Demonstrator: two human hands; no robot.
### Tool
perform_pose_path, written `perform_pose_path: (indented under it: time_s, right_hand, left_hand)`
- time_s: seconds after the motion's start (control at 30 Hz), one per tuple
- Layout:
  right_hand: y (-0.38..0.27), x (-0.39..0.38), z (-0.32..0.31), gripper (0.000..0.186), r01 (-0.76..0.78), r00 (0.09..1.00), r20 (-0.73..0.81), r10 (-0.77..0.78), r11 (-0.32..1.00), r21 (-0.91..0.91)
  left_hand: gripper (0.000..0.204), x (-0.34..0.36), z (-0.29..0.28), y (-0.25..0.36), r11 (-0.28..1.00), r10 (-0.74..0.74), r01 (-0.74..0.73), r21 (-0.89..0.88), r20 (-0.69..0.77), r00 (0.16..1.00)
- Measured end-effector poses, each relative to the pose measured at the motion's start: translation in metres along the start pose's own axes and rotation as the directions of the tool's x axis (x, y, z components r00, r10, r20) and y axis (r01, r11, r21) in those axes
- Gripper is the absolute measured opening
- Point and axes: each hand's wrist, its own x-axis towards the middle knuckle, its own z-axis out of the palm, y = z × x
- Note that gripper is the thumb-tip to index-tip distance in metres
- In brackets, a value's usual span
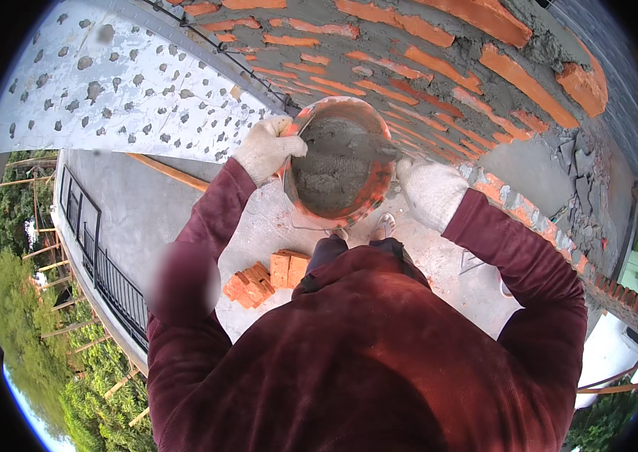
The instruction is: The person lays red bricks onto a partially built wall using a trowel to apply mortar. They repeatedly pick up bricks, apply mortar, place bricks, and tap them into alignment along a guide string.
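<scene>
Both hands gloved in white knit. Left hand (pixel 268 148) is closed on the left rim of the bucket (pixel 341 162), fingers curled over the edge. Right hand (pixel 432 192) is at the bucket's right side, back of the glove toward the camera; fingers are hidden, so I cannot tell how far closed it is or whether it actually grips the rim. Bucket is orange, held up in front of the chest, centre of view, tilted with its mouth toward the camera, partly filled with wet grey mortar (pixel 330 166). A thin wire handle hangs below its near edge. Just beyond the bucket, a brick wall (pixel 439 75) with orange bricks and thick grey joints, top right end unfinished and ragged. Far left, a white wall surface (pixel 131 90) pitted with grey chipped spots. Below, concrete floor (pixel 274 226) with a small pile of loose bricks (pixel 266 277) left of the person's feet. Dark railing (pixel 100 256) along the floor's left edge, trees beyond it. Person wears a dark red long-sleeve top.
</scene>
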Motion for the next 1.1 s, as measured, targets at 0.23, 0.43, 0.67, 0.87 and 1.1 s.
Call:
perform_pose_path:
  time_s: [0.23,0.43,0.67,0.87,1.1]
  right_hand:
    - [0.049,0.003,0.014,0.036,-0.236,0.896,0.432,0.103,0.935,0.266]
    - [0.02,-0.007,0.022,0.034,-0.382,0.852,0.523,-0.001,0.683,0.623]
    - [-0.009,0.008,0.035,0.027,-0.054,0.962,0.213,-0.17,0.648,0.76]
    - [-0.018,0.036,0.02,0.03,-0.165,0.918,0.328,-0.223,0.536,0.828]
    - [-0.049,0.085,-0.093,0.035,-0.309,0.888,0.451,-0.09,0.611,0.729]
  left_hand:
    - [0.024,0.012,0.034,0.044,0.942,0.088,-0.112,0.316,0.087,0.992]
    - [0.026,0.013,0.046,0.037,0.988,-0.013,-0.01,0.155,0.145,0.989]
    - [0.016,-0.005,0.03,0.022,0.994,-0.039,0.033,0.105,0.057,0.998]
    - [0.016,-0.024,-0.023,0.009,0.98,-0.078,0.073,-0.186,-0.018,0.997]
    - [0.014,-0.018,-0.096,-0.05,0.793,-0.017,-0.077,-0.604,-0.149,0.989]
